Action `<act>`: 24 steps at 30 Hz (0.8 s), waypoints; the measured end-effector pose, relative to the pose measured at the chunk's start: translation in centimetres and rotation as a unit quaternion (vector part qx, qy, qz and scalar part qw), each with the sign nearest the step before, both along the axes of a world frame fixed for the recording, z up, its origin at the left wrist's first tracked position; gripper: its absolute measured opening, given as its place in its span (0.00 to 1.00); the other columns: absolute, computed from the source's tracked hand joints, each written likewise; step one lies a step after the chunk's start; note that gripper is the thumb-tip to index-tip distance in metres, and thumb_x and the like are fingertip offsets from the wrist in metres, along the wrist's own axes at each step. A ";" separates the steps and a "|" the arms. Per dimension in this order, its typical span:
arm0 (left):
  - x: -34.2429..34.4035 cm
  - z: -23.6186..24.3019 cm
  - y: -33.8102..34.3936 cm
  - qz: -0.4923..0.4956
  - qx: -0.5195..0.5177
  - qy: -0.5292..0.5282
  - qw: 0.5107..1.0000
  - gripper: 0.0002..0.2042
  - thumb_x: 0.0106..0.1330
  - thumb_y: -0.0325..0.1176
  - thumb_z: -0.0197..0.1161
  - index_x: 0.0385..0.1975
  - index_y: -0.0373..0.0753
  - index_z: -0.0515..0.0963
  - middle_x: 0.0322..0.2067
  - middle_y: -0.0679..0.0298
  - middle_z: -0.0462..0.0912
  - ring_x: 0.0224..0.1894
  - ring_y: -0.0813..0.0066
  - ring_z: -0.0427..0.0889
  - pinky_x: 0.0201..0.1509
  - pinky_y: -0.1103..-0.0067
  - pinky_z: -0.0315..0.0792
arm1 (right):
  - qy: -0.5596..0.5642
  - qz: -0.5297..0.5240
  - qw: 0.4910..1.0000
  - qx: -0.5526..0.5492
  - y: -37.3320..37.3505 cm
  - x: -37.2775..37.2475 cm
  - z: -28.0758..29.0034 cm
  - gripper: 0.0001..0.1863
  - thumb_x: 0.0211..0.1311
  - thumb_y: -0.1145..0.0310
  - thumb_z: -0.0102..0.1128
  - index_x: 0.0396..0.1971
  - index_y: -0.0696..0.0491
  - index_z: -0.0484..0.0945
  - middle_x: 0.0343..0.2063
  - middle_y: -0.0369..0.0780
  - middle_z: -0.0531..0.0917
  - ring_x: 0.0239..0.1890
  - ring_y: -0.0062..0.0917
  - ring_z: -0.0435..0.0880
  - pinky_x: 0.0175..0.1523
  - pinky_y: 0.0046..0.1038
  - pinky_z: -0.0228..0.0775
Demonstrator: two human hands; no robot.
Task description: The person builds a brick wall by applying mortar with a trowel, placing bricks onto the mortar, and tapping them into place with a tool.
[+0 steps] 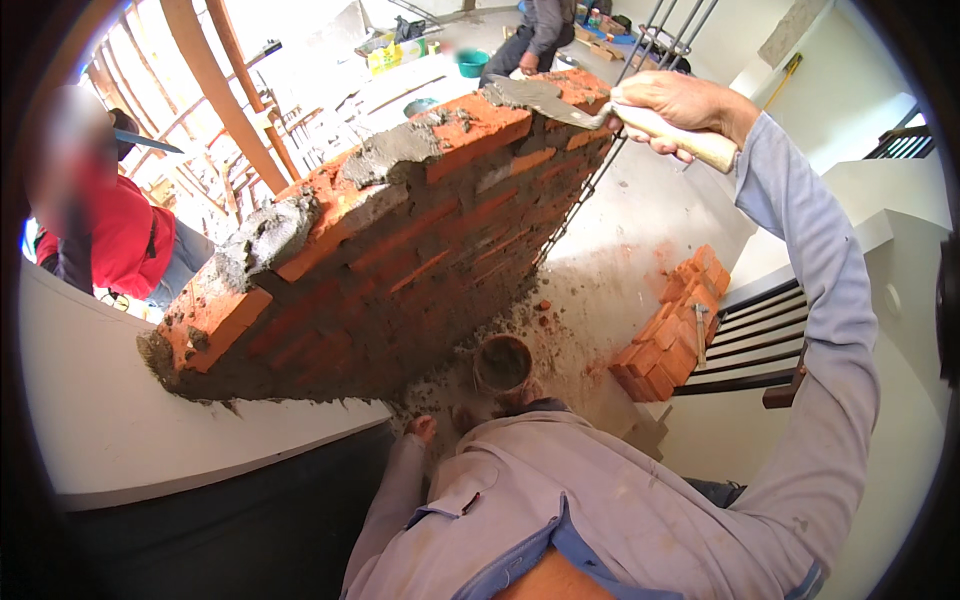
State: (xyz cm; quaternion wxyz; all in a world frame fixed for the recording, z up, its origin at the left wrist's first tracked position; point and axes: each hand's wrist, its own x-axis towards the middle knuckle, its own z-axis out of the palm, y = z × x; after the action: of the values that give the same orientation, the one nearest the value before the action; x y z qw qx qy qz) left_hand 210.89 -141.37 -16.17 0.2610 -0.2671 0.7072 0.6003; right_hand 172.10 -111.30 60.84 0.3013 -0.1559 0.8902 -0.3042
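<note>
My right hand (680, 112), raised at the far end of the brick wall (430, 240), is wrapped round the pale wooden handle of a trowel (545, 98). The mortar-smeared blade lies flat over the top course, by the last bricks. Thick lumps of wet mortar (265, 235) sit along the wall's top, with orange brick showing between them. Low at my side, close to the near wall face, hangs my left hand (423, 429). Its fingers look curled, and nothing shows in them. A round bucket (502, 362) stands on the floor below the wall.
Stacked orange bricks (672, 325) with a hammer (701, 335) on them lie beside a dark railing (750, 335). Steel rebar (665, 35) rises past the wall's far end. Across the wall are a person in red (125, 235), a seated person (535, 40) and a green basin (472, 64).
</note>
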 end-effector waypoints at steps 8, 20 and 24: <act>0.4 5.0 3.5 -0.125 -0.037 0.034 0.991 0.17 0.61 0.42 0.64 0.44 0.37 0.79 0.31 0.64 0.82 0.31 0.75 0.79 0.35 0.75 0.74 | 0.204 0.000 0.967 0.156 3.3 0.4 -2.9 0.15 0.73 0.60 0.36 0.32 0.54 0.67 0.22 0.36 0.71 0.13 0.18 0.71 0.14 0.19 0.66; 1.8 14.3 -2.9 -0.057 0.013 -0.090 0.994 0.21 0.62 0.36 0.63 0.54 0.35 0.74 0.42 0.60 0.80 0.36 0.75 0.80 0.39 0.78 0.76 | 0.293 -0.187 0.861 -0.371 -4.6 11.4 -39.8 0.11 0.69 0.63 0.45 0.35 0.56 0.65 0.25 0.53 0.74 0.32 0.54 0.73 0.35 0.47 0.61; 2.6 14.1 -5.0 -0.061 0.016 -0.103 0.993 0.21 0.64 0.36 0.62 0.55 0.33 0.73 0.45 0.59 0.80 0.41 0.73 0.81 0.42 0.79 0.77 | 0.109 -0.278 0.905 -0.302 0.7 19.0 -45.8 0.17 0.68 0.56 0.45 0.36 0.57 0.69 0.27 0.54 0.76 0.33 0.52 0.75 0.36 0.47 0.63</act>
State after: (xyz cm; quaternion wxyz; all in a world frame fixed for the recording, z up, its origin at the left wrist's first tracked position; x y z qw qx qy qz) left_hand 213.45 -146.34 -2.07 0.3726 -0.2794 0.6823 0.5636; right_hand 191.07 -110.55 15.04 0.0444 -0.0176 0.7902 -0.6109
